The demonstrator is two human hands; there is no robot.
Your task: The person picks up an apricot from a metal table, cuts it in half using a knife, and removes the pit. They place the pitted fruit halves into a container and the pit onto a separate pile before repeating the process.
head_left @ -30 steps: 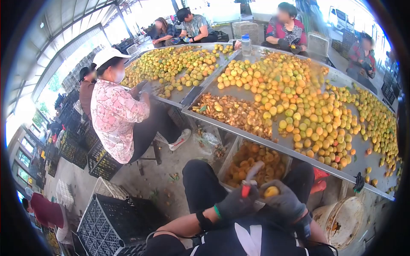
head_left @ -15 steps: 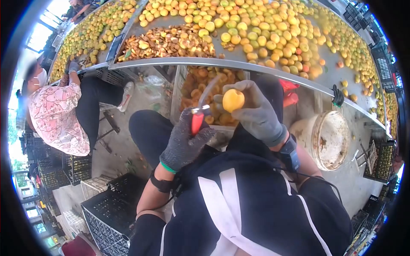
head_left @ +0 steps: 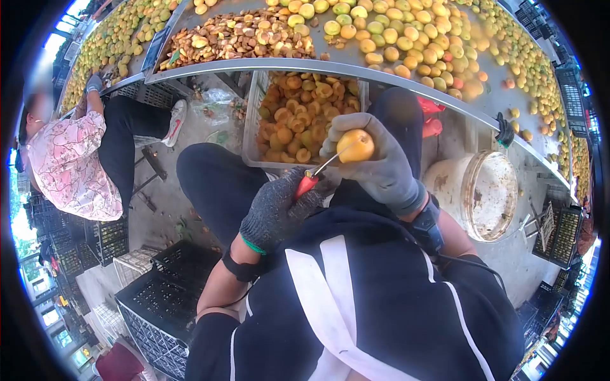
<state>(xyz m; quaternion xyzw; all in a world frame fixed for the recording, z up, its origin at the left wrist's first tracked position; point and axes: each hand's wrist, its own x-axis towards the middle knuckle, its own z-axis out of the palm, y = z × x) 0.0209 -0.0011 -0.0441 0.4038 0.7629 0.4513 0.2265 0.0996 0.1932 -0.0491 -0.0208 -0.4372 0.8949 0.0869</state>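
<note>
closest in, the person's dark jacket (head_left: 356,305) with white stripes fills the bottom of the view. just above it the left hand (head_left: 274,213), in a speckled grey glove, has its fingers (head_left: 298,197) curled tight round the red handle of a small knife (head_left: 307,184). the thin blade slants up to the right and its tip meets the apricot (head_left: 356,146). the right hand (head_left: 381,168), also gloved in grey, holds that apricot in front of the chest, fingers closed about its underside and back, with the yellow-orange top showing. the fruit sits above the knees, over the near rim of a pale crate (head_left: 249,136) on the floor, which is filled with halved apricots (head_left: 298,120). right of the crate stands a white bucket (head_left: 445,184), stained inside. a black crate (head_left: 159,298) lies at the lower left. beyond, the metal bench (head_left: 305,63) runs across the top, with a heap of brown pits (head_left: 235,38) on its left part and whole fruit (head_left: 394,32) spread to the right. at the far left a co-worker in a pink patterned shirt (head_left: 73,168) sits at a neighbouring bench.
</note>
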